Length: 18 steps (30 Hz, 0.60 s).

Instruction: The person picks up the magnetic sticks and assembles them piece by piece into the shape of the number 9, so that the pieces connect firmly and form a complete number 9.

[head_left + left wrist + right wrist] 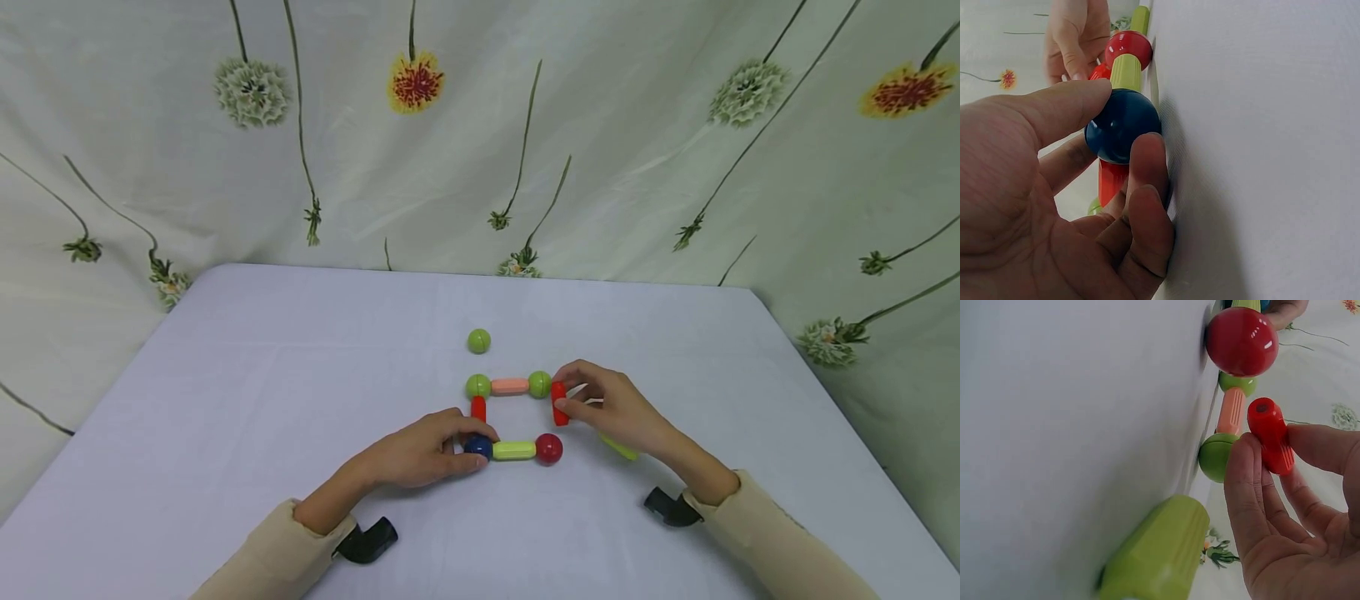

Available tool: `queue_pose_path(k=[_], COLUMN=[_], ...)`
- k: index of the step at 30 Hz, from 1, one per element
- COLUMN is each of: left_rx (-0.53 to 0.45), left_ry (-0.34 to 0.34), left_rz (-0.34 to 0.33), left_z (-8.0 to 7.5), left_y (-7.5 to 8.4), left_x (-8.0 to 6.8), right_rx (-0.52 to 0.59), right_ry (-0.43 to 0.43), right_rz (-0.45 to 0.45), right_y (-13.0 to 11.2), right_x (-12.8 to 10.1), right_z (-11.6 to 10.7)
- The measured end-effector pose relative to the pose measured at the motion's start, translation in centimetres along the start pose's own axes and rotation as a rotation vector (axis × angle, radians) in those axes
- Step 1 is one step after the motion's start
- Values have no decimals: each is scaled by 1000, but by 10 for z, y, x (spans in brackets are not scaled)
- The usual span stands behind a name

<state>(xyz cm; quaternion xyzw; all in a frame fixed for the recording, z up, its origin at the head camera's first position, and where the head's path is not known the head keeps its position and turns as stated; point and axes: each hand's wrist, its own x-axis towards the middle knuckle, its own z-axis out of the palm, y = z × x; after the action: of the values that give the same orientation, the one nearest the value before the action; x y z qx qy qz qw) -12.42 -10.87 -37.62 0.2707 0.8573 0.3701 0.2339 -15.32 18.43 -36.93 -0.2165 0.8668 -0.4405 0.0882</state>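
Observation:
My left hand [429, 448] grips a dark blue ball [1121, 127] at the near left corner of a figure made of balls and rods. From that ball a red rod [478, 408] runs back to a green ball [477, 386], and a yellow-green rod [513, 451] runs right to a red ball [549, 448]. Along the far side, a pink rod [510, 386] joins the green ball to a second green ball [540, 383]. Between thumb and fingers my right hand [618, 408] pinches another red rod [1270, 436], at the figure's right side between the second green ball and the red ball.
A loose green ball [479, 341] lies behind the figure on the white-covered table [300, 350]. Partly under my right hand in the head view lies a loose yellow-green rod [1159, 550]. A flower-patterned cloth [600, 125] hangs behind the table.

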Motion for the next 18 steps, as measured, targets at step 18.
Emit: queue_pose_path(k=[18], left_rx=[6], left_ry=[1], left_rz=[13], left_z=[0], left_y=[0], left_x=[0], right_rx=[46], right_ry=[-63], right_rz=[60], right_y=[-1], right_x=[4], right_z=[10])
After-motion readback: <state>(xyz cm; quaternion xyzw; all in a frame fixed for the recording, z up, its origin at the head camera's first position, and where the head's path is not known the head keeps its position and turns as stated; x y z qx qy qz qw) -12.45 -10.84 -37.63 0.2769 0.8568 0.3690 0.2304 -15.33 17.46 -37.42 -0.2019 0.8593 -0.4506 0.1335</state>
